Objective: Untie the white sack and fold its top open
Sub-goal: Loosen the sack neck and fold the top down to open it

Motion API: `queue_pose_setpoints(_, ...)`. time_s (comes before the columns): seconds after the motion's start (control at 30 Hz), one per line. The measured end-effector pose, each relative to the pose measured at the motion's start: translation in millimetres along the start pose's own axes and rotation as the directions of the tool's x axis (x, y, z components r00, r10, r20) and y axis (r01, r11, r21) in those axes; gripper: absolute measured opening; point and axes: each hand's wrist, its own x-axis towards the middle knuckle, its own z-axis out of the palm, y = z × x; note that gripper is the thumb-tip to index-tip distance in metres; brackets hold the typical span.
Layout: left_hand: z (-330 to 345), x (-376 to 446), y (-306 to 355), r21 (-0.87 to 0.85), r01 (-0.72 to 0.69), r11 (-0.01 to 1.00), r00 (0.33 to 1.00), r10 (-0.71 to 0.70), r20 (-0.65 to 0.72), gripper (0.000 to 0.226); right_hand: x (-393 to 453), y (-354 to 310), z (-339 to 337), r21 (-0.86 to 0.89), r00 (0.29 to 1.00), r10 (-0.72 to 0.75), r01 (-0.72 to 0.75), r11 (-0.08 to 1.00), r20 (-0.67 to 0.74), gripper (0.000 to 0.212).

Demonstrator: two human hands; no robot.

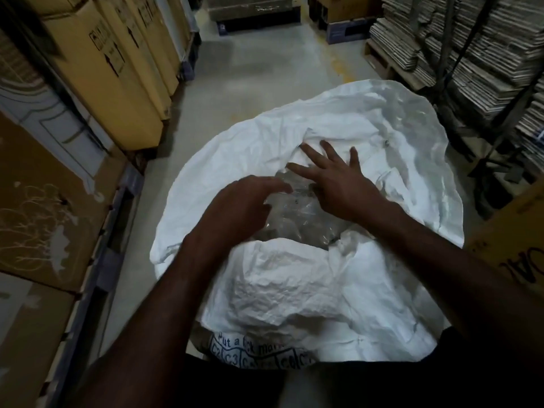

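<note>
The big white sack [294, 293] stands in front of me on the floor, its crumpled top spread wide around a central opening. Inside the opening lies a clear plastic liner [297, 213] over dark contents. My left hand [244, 198] hovers over the left side of the opening, fingers curved and slightly blurred, holding nothing that I can see. My right hand [332, 181] lies with fingers spread flat, pressing on the far fold of white fabric and the liner's edge. Blue printed text [250, 348] shows on the sack's near side. No tie is visible.
Tall yellow cardboard boxes [117, 69] and brown cartons [44, 216] on pallets line the left. Stacks of flattened cardboard [471, 54] stand on the right, with a yellow box corner [512, 240] at the right edge. A grey concrete aisle [259, 69] runs beyond the sack.
</note>
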Motion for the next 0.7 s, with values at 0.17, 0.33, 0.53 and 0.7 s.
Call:
queue_pose_setpoints(0.17,14,2,-25,-0.029,-0.004,1.0,0.996,0.007,0.086,0.077,34,26,16,-0.109,0.99,0.136,-0.131,0.985,0.042,0.08)
queue_pose_setpoints(0.33,22,8,-56,0.135,-0.023,0.991,0.98,-0.004,0.199,0.088,70,60,13,-0.195,0.944,0.321,-0.302,0.933,0.076,0.074)
queue_pose_setpoints(0.53,27,13,-98,0.302,0.135,0.944,0.972,-0.186,0.146,0.106,89,78,6,-0.185,0.902,0.352,-0.312,0.932,0.25,0.064)
queue_pose_setpoints(0.7,24,14,-84,0.224,0.19,0.956,0.968,-0.22,0.117,0.101,64,32,-21,-0.165,0.944,0.295,-0.271,0.948,0.149,0.065)
